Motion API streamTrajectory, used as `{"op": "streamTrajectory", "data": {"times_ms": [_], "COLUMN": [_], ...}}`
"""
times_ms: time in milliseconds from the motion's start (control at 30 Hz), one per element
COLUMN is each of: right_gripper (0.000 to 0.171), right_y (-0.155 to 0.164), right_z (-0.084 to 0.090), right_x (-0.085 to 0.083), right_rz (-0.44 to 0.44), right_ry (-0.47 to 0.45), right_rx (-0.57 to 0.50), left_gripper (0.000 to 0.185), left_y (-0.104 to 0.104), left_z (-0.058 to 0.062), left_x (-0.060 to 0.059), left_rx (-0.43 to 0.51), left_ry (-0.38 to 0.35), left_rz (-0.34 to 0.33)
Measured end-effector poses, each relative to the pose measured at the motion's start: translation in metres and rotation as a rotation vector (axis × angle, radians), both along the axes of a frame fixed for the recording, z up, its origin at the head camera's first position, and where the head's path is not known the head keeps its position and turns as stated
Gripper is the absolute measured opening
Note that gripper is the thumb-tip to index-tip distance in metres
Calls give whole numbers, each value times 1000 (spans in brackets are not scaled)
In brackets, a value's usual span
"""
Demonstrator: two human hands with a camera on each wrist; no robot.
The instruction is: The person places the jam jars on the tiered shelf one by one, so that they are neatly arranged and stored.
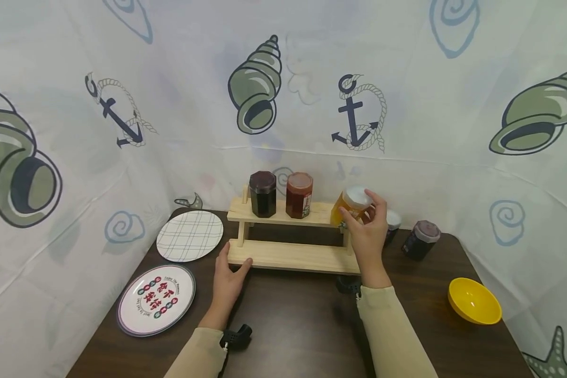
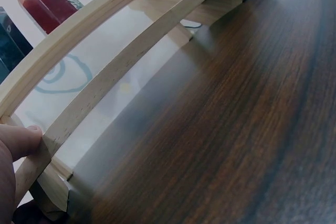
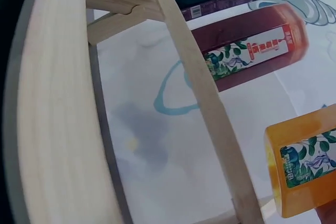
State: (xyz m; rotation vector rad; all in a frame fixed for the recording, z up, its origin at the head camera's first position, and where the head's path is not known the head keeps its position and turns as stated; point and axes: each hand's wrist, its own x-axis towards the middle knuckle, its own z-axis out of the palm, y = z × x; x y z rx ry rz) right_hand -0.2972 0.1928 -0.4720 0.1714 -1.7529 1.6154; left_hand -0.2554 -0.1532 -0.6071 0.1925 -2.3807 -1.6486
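A two-tier wooden shelf [image 1: 293, 255] stands at the back of the table. My left hand [image 1: 228, 281] grips the left end of its lower board, thumb at the front edge; the thumb [image 2: 23, 140] shows against the wood in the left wrist view. With my right hand [image 1: 370, 241] I hold a white-lidded jar of amber contents [image 1: 338, 210] by its side, at the right end of the upper board. That jar [image 3: 302, 161] looks upright in the head view. A dark jar [image 1: 263, 197] and a red jar [image 1: 298, 197] stand on the upper board's left half.
Right of the shelf are a dark jar with a pale lid [image 1: 393, 223], partly behind my right hand, and another dark jar [image 1: 419, 241]. A yellow bowl [image 1: 474, 301] sits at the right edge. At left lie a checked plate [image 1: 189, 236] and a plate with red lettering [image 1: 156, 300].
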Motion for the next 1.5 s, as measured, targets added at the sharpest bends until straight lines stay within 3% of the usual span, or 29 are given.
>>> {"op": "streamTrajectory", "data": {"times_ms": [200, 400, 567, 800, 1100, 1267, 1500], "right_gripper": [72, 76, 82, 97, 116, 119, 115], "right_y": [-1, -5, -6, -1, 10, 13, 13], "right_z": [5, -8, -15, -14, -7, -5, -8], "right_x": [-19, -38, -44, -40, -37, -38, -35], "right_rz": [15, 12, -10, 38, 170, 244, 236], "right_ry": [-64, -90, -130, -195, -308, -334, -323], "right_rx": [101, 211, 261, 313, 377, 375, 376], "left_gripper": [94, 94, 93, 92, 93, 93, 93], "left_y": [0, -1, 0, 2, 0, 0, -1], "left_z": [0, 1, -2, -2, -1, -1, -2], "left_x": [1, 0, -1, -1, 0, -1, -1], "left_rx": [4, 3, -3, -5, -6, -3, -2], "left_ry": [1, 0, 6, 8, -2, 2, 4], "left_rz": [-2, 0, -1, 1, -4, -2, -6]}}
